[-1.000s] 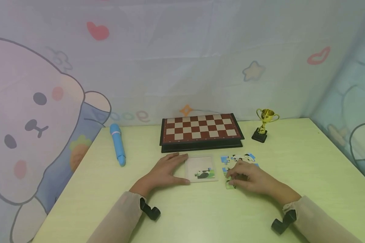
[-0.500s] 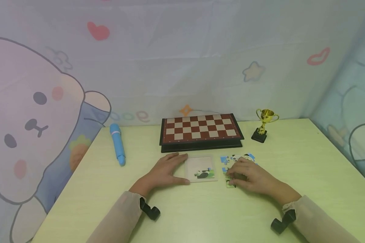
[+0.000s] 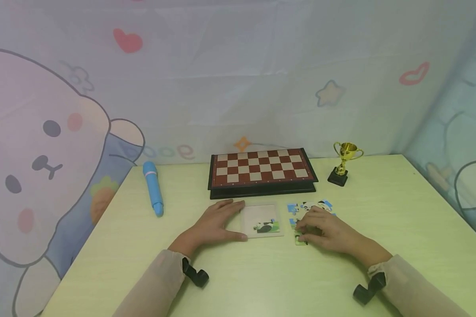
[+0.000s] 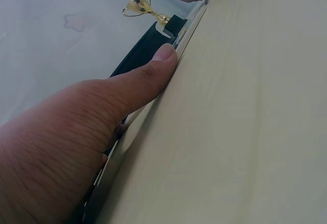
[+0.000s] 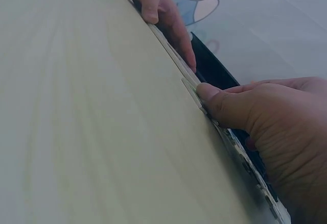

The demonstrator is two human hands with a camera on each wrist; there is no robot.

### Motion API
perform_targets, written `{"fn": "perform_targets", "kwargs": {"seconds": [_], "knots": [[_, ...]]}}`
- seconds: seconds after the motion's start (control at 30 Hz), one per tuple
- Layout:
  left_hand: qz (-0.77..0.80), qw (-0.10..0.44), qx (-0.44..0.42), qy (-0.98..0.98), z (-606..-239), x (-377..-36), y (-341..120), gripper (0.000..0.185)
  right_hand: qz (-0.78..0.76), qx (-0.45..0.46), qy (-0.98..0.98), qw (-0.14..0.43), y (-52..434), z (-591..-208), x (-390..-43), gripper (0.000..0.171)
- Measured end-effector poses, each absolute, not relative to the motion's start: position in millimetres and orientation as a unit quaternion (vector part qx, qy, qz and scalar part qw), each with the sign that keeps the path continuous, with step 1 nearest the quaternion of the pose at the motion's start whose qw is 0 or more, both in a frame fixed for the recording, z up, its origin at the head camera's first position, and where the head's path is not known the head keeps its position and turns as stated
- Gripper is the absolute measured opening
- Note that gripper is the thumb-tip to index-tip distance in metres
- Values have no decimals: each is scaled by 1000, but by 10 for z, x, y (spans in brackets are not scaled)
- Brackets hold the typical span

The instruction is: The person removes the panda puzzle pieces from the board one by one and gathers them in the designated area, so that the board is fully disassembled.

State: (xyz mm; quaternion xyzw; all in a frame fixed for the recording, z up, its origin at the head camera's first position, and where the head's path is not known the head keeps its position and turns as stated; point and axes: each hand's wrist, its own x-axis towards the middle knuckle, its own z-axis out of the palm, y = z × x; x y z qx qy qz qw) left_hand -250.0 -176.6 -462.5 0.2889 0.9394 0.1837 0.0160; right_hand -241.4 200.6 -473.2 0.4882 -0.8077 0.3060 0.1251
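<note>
I am seeing the left hand (image 3: 214, 224) lying flat, fingers straight, pressing the side of the tray (image 3: 262, 220) on the table (image 3: 262, 281). The right hand (image 3: 325, 231) is curling its fingers on loose pieces (image 3: 307, 207) just right of the tray, thumb pinching one piece (image 3: 299, 240).

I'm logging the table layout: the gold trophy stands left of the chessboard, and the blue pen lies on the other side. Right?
Not quite. The gold trophy stands right of the chessboard, and the blue pen lies on the other side, to its left. The head view shows this.
</note>
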Motion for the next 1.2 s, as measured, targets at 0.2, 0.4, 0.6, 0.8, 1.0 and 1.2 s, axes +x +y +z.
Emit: {"fn": "perform_targets", "kwargs": {"seconds": [0.2, 0.4, 0.6, 0.8, 1.0, 1.2], "knots": [[178, 19, 286, 941, -4624, -2514, -1768, 100, 312, 493, -801, 131, 2010, -4737, -2431, 23], [178, 19, 286, 941, -4617, -2524, -1771, 100, 322, 516, -776, 165, 2001, -4732, -2460, 23], [184, 18, 289, 939, -4615, -2515, -1764, 99, 322, 515, -771, 192, 1989, -4718, -2472, 24], [190, 28, 285, 939, -4623, -2481, -1755, 100, 333, 505, -772, 197, 1916, -4758, -2527, 25], [190, 33, 284, 939, -4632, -2456, -1771, 101, 331, 498, -782, 176, 1705, -4759, -2640, 16], [184, 25, 283, 941, -4611, -2482, -1771, 101, 315, 507, -791, 135, 1447, -4729, -2772, 11]]}}
